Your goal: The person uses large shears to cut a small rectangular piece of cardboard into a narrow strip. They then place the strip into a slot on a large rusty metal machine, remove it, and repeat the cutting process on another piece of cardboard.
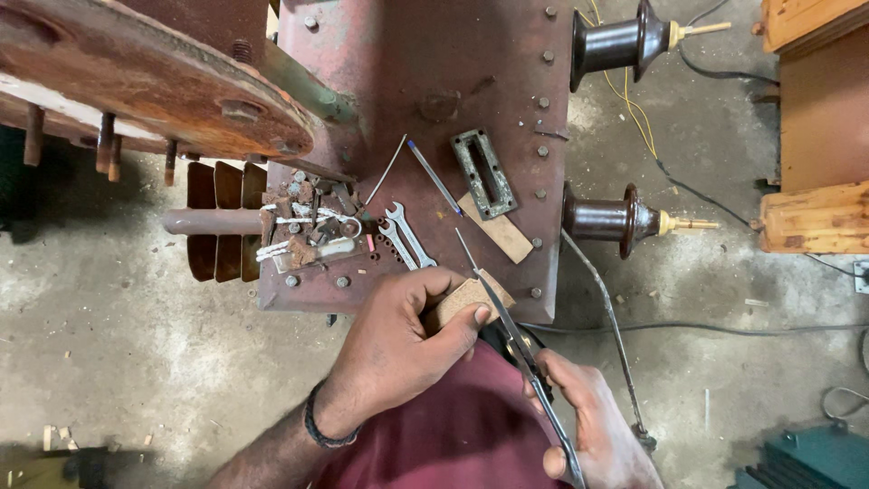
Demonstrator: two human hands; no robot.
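1. Head view, looking straight down. Left hand (394,340) grips a small tan piece of cork-like sheet (463,299), thumb over the near edge, fingers curled beneath. A dark band sits on that wrist.
2. Right hand (588,426) is closed around the handles of a pair of scissors (507,317). The blades run up and left, and their tip reaches past the far edge of the tan piece. The blade lies against the piece's right side; whether it is cutting in, I cannot tell.
3. The tan piece is held in the air, just over the near edge of a rusty red metal tank top (407,81) studded with bolts along its border.
4. On the tank top, beyond the hands: two open-ended spanners (405,237) lying side by side, a blue-tipped pen (434,177), a thin metal rod (386,169), a rectangular metal frame with a slot (484,174), and a second tan strip (496,228) touching that frame's near end.
5. Left of the spanners: a heap of rusty bolts, nuts and scraps (303,222).
6. Two dark brown porcelain insulators (611,220) stick out from the tank's right side, one far, one near, each with a pale threaded stud.
7. Upper left: a heavy rusted plate (145,81) with bolts hanging from it; cooling fins (222,222) show below it.
8. Concrete floor (136,317) all round, with black cables and a yellow wire (634,109) on the right. Wooden crates (815,217) at the right edge.
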